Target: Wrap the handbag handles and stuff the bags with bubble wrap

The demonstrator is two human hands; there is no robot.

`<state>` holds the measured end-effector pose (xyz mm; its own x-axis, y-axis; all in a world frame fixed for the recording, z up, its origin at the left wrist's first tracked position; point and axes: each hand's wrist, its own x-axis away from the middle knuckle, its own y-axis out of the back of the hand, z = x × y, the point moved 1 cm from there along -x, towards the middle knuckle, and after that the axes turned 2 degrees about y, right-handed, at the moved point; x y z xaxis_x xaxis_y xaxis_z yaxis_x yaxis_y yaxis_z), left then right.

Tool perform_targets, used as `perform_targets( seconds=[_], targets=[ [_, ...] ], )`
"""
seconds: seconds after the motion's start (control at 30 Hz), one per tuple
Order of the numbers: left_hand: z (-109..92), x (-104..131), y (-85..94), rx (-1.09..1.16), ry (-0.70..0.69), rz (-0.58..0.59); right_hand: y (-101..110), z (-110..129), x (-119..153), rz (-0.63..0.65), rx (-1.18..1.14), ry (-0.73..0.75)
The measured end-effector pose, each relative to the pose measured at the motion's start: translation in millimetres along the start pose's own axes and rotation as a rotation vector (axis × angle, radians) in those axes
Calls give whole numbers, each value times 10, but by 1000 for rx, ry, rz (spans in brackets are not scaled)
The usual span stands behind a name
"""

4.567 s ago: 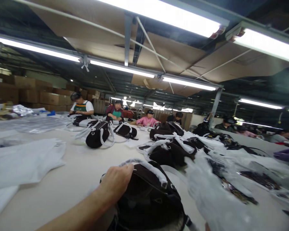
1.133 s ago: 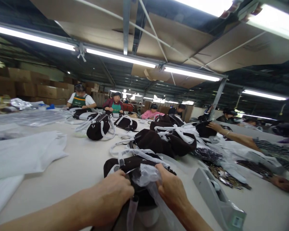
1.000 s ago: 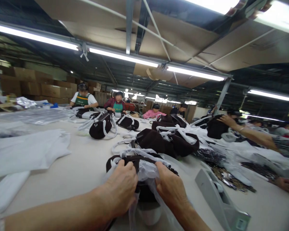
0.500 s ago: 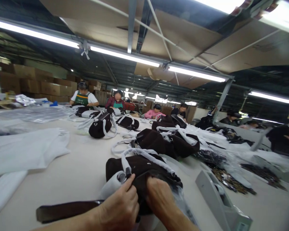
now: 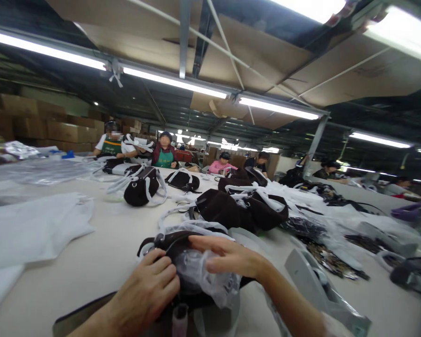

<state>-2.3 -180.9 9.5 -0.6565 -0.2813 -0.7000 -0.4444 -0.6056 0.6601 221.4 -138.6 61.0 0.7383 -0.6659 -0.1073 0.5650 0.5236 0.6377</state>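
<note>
A dark brown bag (image 5: 182, 238) with handles wrapped in white material (image 5: 196, 226) lies in front of me, its opening facing me. Crumpled clear plastic (image 5: 210, 276) bulges from the opening. My left hand (image 5: 154, 281) is closed on the bag's left edge, fingers curled over it. Over the plastic, my right hand (image 5: 231, 256) has its fingers apart, the thumb against the plastic and the fingertips near the bag's upper rim. A dark flat strap (image 5: 82, 316) passes beneath my left forearm.
More wrapped-handle bags (image 5: 219, 208) lie beyond. White sheets (image 5: 38, 224) cover the table's left side. At the right are a grey tape dispenser (image 5: 314, 285) and piles of small metal parts (image 5: 328, 257). Several people sit across the table, one a person in a green apron (image 5: 164, 157).
My right hand has come out of the bag and opened, and plastic now shows in the opening. My left hand has shifted left along the bag. The bag has tilted toward me.
</note>
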Motion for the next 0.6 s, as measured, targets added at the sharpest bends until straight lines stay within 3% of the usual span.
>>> perform_targets(
  seconds=[0.07,0.17,0.27,0.37,0.47,0.53,0.6],
  targets=[
    [86,32,73,41,43,-45,-3,-34,193,59,-60,31],
    [127,31,135,111,77,-86,-102,-114,317,-74,407,16],
    [65,49,165,155,66,-81,-160,-117,152,-135,752,-1],
    [-72,124,170,99,34,108,-96,40,-187,-96,853,-17],
    [-186,130,233,-81,94,309,-110,257,-547,43,937,34],
    [-206,30,322,-129,121,452,-204,346,-740,94,966,76],
    [-187,-123,387,-83,59,666,-312,370,-867,93,957,96]
  ],
)
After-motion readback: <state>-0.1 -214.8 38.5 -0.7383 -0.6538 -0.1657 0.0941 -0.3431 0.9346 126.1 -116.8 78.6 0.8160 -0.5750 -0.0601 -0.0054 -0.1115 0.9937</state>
